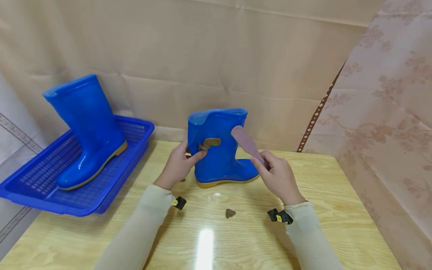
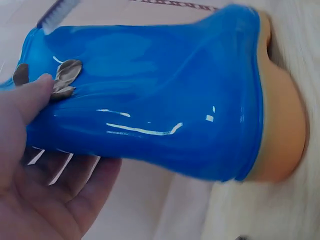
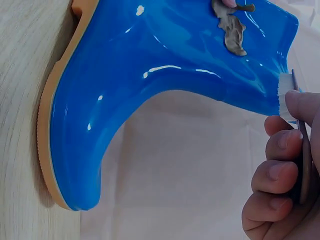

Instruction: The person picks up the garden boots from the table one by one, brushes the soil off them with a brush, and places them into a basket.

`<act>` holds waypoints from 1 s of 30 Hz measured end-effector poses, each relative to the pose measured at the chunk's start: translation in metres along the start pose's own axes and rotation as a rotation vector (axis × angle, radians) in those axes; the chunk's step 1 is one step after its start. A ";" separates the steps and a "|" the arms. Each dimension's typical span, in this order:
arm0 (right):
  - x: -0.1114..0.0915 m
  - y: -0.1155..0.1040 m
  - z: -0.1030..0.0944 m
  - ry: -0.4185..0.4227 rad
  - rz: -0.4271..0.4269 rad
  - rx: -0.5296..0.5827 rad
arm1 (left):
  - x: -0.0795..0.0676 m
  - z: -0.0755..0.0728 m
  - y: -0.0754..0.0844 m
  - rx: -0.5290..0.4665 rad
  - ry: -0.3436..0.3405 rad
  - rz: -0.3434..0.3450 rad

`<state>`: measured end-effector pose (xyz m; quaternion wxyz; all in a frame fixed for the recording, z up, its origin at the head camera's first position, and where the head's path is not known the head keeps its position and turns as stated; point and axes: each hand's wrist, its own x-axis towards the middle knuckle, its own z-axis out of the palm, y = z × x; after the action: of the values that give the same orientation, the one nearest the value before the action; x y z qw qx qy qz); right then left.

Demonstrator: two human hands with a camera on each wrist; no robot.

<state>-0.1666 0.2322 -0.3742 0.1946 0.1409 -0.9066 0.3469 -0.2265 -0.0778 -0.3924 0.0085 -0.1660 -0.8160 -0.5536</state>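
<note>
A blue rain boot (image 1: 219, 157) with a yellowish sole stands upright on the table, its toe to the right. My left hand (image 1: 179, 163) grips the shaft from the left, thumb across the near side and fingers behind. Beside that thumb a brown mud-like patch (image 1: 212, 142) sticks to the shaft. In my right hand (image 1: 278, 174) is a pinkish-purple brush (image 1: 244, 140), held by its handle. Its white bristles (image 3: 286, 96) meet the front edge of the shaft near the top, as the right wrist view shows.
At the left, a blue plastic basket (image 1: 135, 131) holds a second blue boot (image 1: 87, 123). A small brown piece (image 1: 230, 213) lies on the wooden table (image 1: 249, 243) in front of the boot. A beige curtain (image 1: 216, 56) hangs behind, and a flowered cloth (image 1: 398, 131) at the right.
</note>
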 end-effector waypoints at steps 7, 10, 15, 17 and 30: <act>0.000 -0.005 0.004 -0.010 -0.021 0.010 | -0.004 -0.003 0.015 0.125 -0.004 -0.024; 0.002 -0.011 0.008 -0.004 -0.030 0.031 | -0.005 -0.005 0.016 0.145 -0.008 -0.014; 0.007 -0.027 0.015 0.030 -0.046 0.088 | -0.009 -0.008 0.018 0.157 0.033 -0.026; 0.008 -0.031 0.017 0.028 -0.061 0.100 | -0.010 -0.008 0.020 0.161 0.052 -0.041; 0.004 -0.037 0.024 -0.074 -0.168 0.019 | -0.011 -0.019 0.020 0.241 0.021 0.029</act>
<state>-0.1622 0.1882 -0.3676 0.1878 0.2310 -0.8949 0.3324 -0.2139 -0.0910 -0.3694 0.0448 -0.1696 -0.8740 -0.4532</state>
